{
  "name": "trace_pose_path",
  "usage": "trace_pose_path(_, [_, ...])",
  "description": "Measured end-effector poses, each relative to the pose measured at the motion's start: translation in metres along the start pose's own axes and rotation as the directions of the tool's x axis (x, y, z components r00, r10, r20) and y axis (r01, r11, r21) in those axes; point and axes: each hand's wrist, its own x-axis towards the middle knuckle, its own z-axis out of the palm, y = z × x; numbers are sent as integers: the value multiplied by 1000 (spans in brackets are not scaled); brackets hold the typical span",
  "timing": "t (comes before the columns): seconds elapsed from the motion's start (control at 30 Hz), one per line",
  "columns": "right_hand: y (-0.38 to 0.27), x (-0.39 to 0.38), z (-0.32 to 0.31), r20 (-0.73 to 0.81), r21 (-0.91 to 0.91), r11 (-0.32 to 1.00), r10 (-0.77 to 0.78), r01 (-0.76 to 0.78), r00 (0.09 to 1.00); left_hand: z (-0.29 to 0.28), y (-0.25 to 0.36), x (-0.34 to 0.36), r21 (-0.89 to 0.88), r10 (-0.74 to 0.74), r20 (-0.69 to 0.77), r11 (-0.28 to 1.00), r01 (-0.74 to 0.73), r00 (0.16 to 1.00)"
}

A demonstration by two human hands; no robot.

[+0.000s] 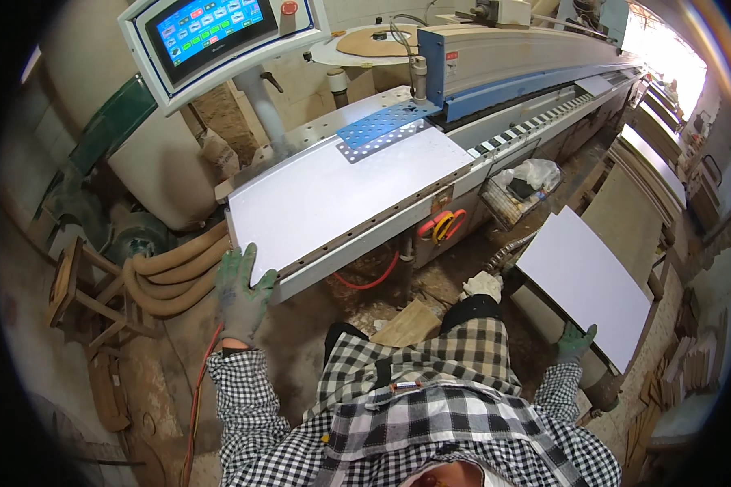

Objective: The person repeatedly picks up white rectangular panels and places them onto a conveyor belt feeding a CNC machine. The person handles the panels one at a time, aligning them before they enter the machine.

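A white panel (341, 195) lies flat on the long machine's infeed table. My left hand (245, 294), in a grey-green work glove, is at the panel's near left end, its fingers spread and touching the corner. On my right, a second white panel (586, 284) rests on a stack of boards, with another white edge just under its far end. My right hand (575, 342), gloved the same way, grips the near edge of this panel; part of its fingers is hidden there.
A blue perforated plate (386, 122) overhangs the far part of the machine table. A control screen (211, 32) stands at upper left. Orange-handled scissors (442, 226) hang on the machine's side, near a wire basket (520, 191). Thick hoses (175, 272) and a wooden stool (97, 292) are at left.
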Motion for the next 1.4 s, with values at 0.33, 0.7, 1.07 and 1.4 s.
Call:
trace_pose_path(0.33, [-3, -10, 24, -95, 29, 995, 101, -99, 990, 34, 67, 32, 30, 29, 1, 999, -29, 1000])
trace_pose_path(0.7, [-46, -29, 0, 258, -127, 986, 140, -110, 956, 44, 71, 42, -234, 216, -134, 942, -242, 967])
trace_pose_path(1.07, [-64, -111, 47, 588, -220, 975, 103, 36, 802, 12, 54, -25, -280, 225, -143, 925, -257, 964])
trace_pose_path(1.4, [74, -239, 175, 914, -404, 752, 308, 521, 265, -17, 102, -79, -154, 389, 91, 915, -373, 917])
